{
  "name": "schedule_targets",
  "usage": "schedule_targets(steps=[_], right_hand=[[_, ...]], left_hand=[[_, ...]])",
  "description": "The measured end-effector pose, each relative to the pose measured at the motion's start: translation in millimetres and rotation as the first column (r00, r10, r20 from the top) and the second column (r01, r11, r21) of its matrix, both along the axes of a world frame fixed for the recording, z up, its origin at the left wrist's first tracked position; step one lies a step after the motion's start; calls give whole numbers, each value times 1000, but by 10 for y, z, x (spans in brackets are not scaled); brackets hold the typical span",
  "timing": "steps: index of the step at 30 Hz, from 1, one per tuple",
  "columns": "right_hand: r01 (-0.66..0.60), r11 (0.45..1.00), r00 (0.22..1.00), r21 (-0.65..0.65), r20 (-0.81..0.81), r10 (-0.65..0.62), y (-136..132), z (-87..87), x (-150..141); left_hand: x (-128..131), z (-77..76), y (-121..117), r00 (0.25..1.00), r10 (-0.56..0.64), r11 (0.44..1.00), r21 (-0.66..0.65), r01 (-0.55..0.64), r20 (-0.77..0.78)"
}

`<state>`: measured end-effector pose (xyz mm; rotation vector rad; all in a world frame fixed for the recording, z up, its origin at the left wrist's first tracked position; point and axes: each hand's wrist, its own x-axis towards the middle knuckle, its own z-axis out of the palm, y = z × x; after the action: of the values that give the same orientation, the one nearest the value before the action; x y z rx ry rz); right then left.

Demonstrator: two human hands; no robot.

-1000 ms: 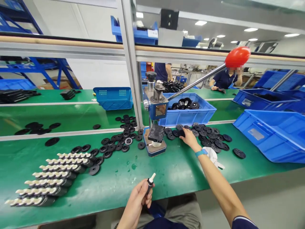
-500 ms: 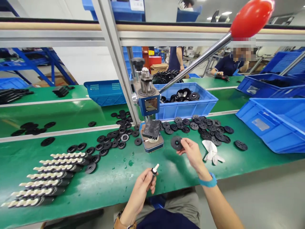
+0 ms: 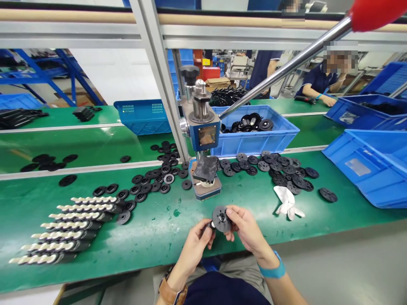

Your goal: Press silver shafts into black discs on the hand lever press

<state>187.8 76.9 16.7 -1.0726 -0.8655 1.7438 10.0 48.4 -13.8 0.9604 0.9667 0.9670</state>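
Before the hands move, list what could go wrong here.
The right hand pinches the black disc by one edge; it could twist or slip. The disc partly hides the small part in the left hand, so misalignment might go unseen. The press lever juts forward to its red knob, which might get bumped.

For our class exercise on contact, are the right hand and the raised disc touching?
Touching: the head view shows the right hand gripping the raised disc at its edge.

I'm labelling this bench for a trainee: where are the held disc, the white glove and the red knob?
Black disc [image 3: 220, 225], head view: flat face, below its hole.
White glove [image 3: 285, 202], head view: crumpled middle.
Red knob [image 3: 375, 14], head view: visible middle.
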Motion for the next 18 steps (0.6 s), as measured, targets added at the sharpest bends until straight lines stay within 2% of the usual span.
schedule_targets(steps=[4, 12, 18], right_hand=[[-84, 993, 994, -87, -82, 77, 3, -84, -31], [-135, 985, 988, -104, -91, 126, -21, -116, 30], [-58, 988, 991, -141, -127, 40, -37, -137, 17]], left_hand=[[-30, 28, -16, 999, 6, 999, 36, -5, -39], [-81, 16, -50, 995, -37, 998, 48, 41, -91], [-109, -2, 18, 989, 8, 998, 62, 1, -147]])
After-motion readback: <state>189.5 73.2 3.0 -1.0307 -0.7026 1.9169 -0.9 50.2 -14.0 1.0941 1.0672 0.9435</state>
